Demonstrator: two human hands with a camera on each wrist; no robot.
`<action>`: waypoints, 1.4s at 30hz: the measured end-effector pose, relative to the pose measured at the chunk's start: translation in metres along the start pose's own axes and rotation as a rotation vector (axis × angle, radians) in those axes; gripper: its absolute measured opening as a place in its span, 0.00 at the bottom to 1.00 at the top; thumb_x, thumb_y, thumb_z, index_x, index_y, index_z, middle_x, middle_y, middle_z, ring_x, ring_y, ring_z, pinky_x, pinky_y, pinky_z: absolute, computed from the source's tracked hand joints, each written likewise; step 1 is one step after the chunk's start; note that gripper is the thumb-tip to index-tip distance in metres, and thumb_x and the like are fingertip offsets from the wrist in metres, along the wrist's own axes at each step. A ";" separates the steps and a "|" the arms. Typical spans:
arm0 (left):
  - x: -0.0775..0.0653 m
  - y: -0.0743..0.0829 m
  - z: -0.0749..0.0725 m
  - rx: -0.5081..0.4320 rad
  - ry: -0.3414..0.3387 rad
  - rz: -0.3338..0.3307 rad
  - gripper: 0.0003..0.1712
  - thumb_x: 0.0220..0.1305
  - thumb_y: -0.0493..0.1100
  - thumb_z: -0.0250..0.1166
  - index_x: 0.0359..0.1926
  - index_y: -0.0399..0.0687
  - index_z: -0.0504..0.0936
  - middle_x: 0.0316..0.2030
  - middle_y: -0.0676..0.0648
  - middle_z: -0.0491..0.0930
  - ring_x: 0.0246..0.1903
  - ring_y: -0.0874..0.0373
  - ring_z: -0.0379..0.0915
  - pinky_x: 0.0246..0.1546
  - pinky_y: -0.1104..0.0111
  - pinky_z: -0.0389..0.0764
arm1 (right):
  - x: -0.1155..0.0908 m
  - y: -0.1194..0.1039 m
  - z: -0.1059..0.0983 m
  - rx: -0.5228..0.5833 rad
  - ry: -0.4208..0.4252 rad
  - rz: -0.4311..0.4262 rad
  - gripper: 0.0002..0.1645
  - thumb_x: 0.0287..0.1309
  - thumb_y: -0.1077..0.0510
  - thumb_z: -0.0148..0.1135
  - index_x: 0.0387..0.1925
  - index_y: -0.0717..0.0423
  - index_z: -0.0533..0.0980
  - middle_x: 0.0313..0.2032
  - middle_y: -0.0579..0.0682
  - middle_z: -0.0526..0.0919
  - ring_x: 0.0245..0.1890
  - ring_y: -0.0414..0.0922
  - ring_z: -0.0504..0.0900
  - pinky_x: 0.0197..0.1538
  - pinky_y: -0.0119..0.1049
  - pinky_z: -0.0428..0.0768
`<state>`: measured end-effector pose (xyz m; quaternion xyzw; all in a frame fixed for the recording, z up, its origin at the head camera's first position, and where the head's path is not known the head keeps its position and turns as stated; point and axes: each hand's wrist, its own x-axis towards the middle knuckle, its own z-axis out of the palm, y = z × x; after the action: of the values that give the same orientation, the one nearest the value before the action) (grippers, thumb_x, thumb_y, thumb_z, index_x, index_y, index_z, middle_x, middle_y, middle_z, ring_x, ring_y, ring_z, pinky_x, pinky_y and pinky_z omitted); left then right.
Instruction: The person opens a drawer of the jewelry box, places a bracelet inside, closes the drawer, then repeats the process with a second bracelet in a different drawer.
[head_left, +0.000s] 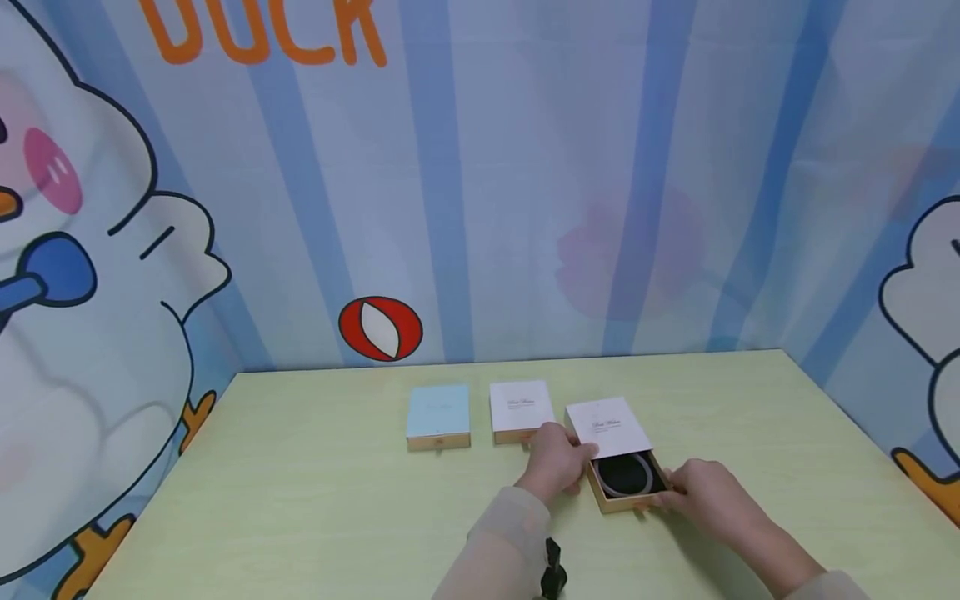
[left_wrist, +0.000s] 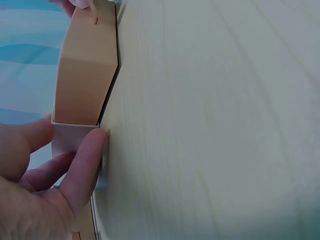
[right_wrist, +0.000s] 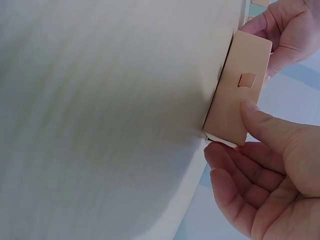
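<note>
A drawer-style gift box with a white printed sleeve (head_left: 609, 425) stands partly slid open at the right of the table. Its tan drawer (head_left: 618, 503) sticks out toward me, showing a pale ring, like a bangle, (head_left: 649, 477) around a black pad. My left hand (head_left: 555, 460) holds the sleeve by its near left corner, thumb and fingers on either side in the left wrist view. With the thumb on the drawer front (right_wrist: 230, 102) and fingers at its side, my right hand (head_left: 708, 497) grips the drawer's near right corner. A small pull tab (right_wrist: 246, 80) shows on that front.
Left of the opened box stand a closed white box (head_left: 519, 406) and a closed light blue box (head_left: 438, 410), both with tan fronts. All are on a pale wood-grain table (head_left: 300, 492). A printed cartoon curtain (head_left: 510, 183) hangs behind the table.
</note>
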<state>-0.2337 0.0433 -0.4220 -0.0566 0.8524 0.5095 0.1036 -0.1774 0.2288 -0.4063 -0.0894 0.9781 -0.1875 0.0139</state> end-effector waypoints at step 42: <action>0.000 0.002 -0.001 0.011 -0.011 -0.007 0.11 0.59 0.45 0.67 0.35 0.40 0.84 0.23 0.48 0.72 0.15 0.56 0.74 0.17 0.69 0.75 | 0.012 -0.003 -0.006 -0.054 0.009 -0.052 0.12 0.48 0.57 0.70 0.18 0.58 0.80 0.17 0.45 0.75 0.19 0.41 0.62 0.25 0.34 0.62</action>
<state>-0.2340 0.0436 -0.4194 -0.0562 0.8543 0.5049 0.1102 -0.1888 0.2258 -0.4000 -0.1144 0.9802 -0.1618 0.0023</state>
